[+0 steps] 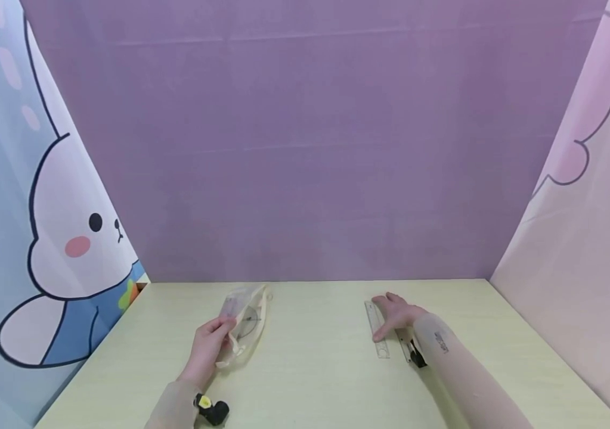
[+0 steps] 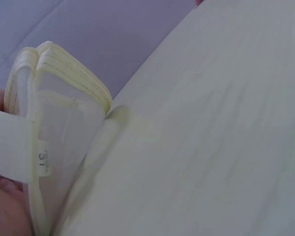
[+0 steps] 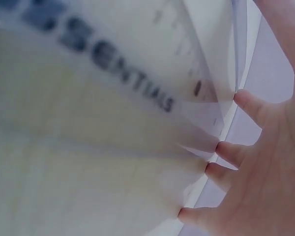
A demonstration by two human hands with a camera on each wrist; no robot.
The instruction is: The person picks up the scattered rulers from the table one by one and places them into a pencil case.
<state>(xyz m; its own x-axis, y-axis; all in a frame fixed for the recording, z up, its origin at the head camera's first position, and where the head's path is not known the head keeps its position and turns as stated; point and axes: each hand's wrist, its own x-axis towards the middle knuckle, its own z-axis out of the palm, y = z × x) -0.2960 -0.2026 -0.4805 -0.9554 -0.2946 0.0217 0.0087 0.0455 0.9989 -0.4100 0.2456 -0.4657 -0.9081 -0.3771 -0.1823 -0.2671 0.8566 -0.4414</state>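
A translucent pouch [image 1: 253, 339] with cream edging was held by the left hand [image 1: 210, 345], pinched at its near left side between thumb and fingers, so that most of it was extended beyond the fingertips, out over the worktop [image 1: 315, 381]. A rounded, dark-outlined shape [image 1: 249, 322] could be seen through its wall, and in the left wrist view a small printed label [image 2: 43, 158] was shown on the seam, just beside a white band [image 2: 11, 146]. Well apart from the pouch, to the right, a clear ruler [image 1: 376, 320] was laid flat, pointed away from the person. It was covered partly by the right hand [image 1: 397, 313], whose fingers were spread and straight, with the thumb set over its nearer half and the fingers over its far end. A second clear strip [image 1: 402, 341] was placed just right of the ruler, partly hidden under the right hand and wrist. In the right wrist view, the fingertips were seen touching a clear sheet-like surface, where blurred lettering could be partly read.
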